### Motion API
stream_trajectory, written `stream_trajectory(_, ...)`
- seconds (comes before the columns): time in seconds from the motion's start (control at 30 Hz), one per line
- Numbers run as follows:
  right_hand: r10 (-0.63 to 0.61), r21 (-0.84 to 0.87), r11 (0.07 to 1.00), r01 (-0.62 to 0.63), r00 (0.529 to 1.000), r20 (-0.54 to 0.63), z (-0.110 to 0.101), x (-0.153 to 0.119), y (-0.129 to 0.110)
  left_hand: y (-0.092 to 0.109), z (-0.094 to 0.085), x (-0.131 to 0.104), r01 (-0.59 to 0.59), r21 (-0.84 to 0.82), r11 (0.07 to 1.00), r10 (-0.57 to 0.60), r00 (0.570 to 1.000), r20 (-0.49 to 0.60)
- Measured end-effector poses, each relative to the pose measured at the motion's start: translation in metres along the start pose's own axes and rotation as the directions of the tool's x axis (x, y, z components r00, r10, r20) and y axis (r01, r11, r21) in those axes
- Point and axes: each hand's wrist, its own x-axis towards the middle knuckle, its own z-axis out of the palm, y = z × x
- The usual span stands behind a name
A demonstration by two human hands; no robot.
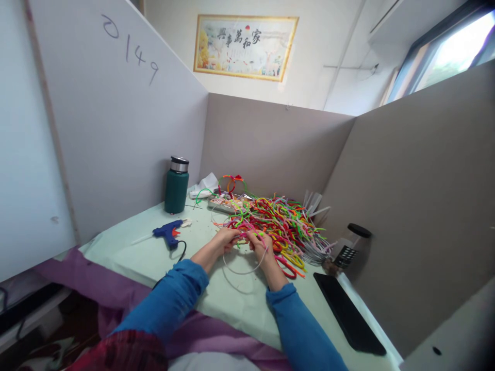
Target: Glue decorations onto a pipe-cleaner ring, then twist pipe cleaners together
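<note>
My left hand [227,239] and my right hand [260,242] are close together over the table, fingers pinched. Between them they hold a thin pale hoop [244,273], whose near side hangs down towards me. A bright pink pipe cleaner [243,234] runs along the hoop's far side at my fingertips, with a bit of yellow-green beside it. The fingers partly cover where it meets the hoop. Just beyond my hands lies a large tangled heap of coloured pipe cleaners [286,221], red, yellow, green, orange and pink.
A blue glue gun [167,233] with a cable lies left of my hands. Behind it stands a green bottle [177,188]. A metal tray [222,207] sits at the back. To the right are a clear jar [350,247] and a black flat slab [348,314]. Grey partitions [270,144] enclose the table.
</note>
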Motion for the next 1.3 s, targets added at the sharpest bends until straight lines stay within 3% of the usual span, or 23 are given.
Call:
stream_trajectory(0.13, 0.025, 0.014, 1.0, -0.025, 0.999, -0.02, 0.0, 0.001, 0.0, -0.001, 0.001, 0.001, -0.022, 0.007, 1.0, 0.022, 1.0, -0.016)
stream_trajectory(0.3, -0.027, 0.075, 0.997, 0.025, 0.999, 0.032, 0.001, 0.0, -0.002, 0.001, -0.003, 0.002, 0.091, -0.143, 0.986, -0.072, 0.989, 0.129)
stream_trajectory(0.47, -0.023, 0.106, 0.994, 0.022, 1.0, 0.011, 0.003, 0.0, -0.003, 0.003, -0.007, 0.001, 0.167, -0.194, 0.967, -0.117, 0.963, 0.244)
stream_trajectory(0.67, -0.02, 0.135, 0.991, 0.019, 1.0, 0.005, 0.004, 0.0, -0.003, 0.002, -0.003, -0.001, 0.151, -0.139, 0.979, -0.126, 0.977, 0.173)
stream_trajectory(0.83, -0.038, 0.103, 0.994, 0.034, 0.999, 0.034, 0.002, -0.003, -0.005, 0.001, 0.001, -0.002, 0.072, 0.029, 0.997, -0.073, 0.996, 0.042)
stream_trajectory(0.97, -0.009, 0.135, 0.991, 0.014, 0.999, -0.042, 0.0, -0.002, -0.007, 0.001, 0.002, -0.001, 0.04, 0.092, 0.995, -0.035, 0.998, -0.051)
stream_trajectory(1.2, 0.061, 0.335, 0.942, 0.004, 0.981, -0.183, -0.01, 0.011, -0.003, -0.001, 0.0, -0.001, -0.049, 0.144, 0.988, 0.043, 0.998, 0.045)
stream_trajectory(1.3, 0.124, 0.344, 0.937, -0.064, 0.98, -0.153, -0.011, 0.011, -0.001, 0.0, -0.001, -0.004, -0.078, 0.092, 0.993, 0.065, 0.99, 0.128)
